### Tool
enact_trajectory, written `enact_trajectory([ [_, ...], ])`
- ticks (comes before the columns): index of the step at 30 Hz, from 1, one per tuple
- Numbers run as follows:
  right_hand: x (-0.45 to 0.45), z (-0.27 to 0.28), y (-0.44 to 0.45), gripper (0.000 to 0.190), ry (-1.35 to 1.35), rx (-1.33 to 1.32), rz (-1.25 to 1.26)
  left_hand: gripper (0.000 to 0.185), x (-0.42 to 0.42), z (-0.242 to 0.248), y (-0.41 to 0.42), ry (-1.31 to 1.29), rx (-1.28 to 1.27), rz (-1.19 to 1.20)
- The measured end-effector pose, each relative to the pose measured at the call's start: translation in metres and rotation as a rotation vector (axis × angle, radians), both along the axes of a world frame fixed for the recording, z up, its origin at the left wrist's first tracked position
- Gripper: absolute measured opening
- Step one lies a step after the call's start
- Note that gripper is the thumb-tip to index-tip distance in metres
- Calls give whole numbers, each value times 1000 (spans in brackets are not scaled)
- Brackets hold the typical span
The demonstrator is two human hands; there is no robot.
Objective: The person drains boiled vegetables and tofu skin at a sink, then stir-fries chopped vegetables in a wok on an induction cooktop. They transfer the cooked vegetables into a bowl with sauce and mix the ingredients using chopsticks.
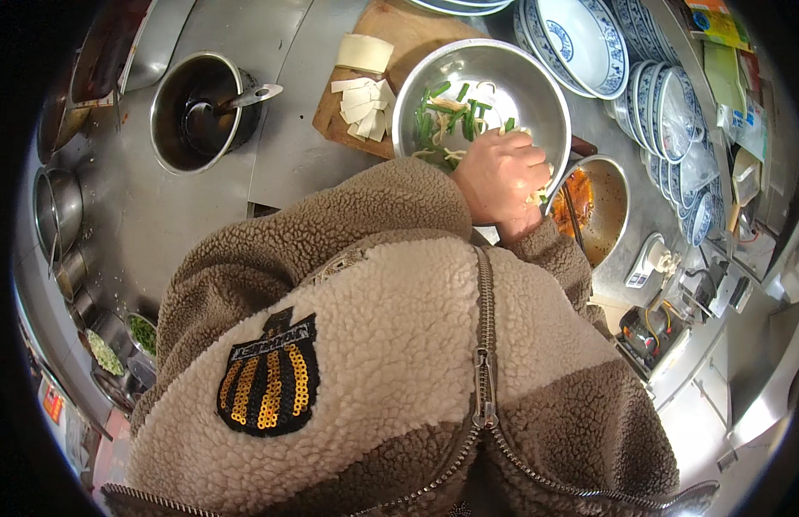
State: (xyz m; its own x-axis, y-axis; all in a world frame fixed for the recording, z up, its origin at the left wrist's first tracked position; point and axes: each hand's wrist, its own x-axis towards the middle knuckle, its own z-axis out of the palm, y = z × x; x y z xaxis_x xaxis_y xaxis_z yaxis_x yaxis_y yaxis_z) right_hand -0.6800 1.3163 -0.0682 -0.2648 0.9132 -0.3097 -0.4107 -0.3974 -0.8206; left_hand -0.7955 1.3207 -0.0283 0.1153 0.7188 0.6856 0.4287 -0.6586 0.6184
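Observation:
My left hand point(496, 171) and my right hand point(523, 223) are pressed together at the near right rim of a stainless steel mixing bowl point(412, 74). Pale food strips point(539, 196) stick out from between them. The left hand covers most of the right, so little more than the right wrist shows clearly. Cut green stalks point(470, 116) and more pale strips lie at the bottom of the bowl. A wooden cutting board point(431, 19), partly under the bowl, carries white slices point(367, 106) and a pale block point(365, 53), possibly tofu.
Right of my hands, a metal bowl point(609, 213) holds red oily sauce and chopsticks point(572, 210). Blue-and-white bowls point(583, 45) are stacked beyond. A small scale point(645, 262) sits at right. Leftward stands a metal pot point(159, 123) with dark liquid and a ladle point(260, 94).

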Motion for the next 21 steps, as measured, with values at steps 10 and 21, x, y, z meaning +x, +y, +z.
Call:
enact_trajectory([
  [10,4,5,-30,22,-131,241,208,18,-6,23,-9,-19,74,-8],
  [21,-3,24,-25,26,-222,523,203,9,2,39,-2,75,27,-117],
])
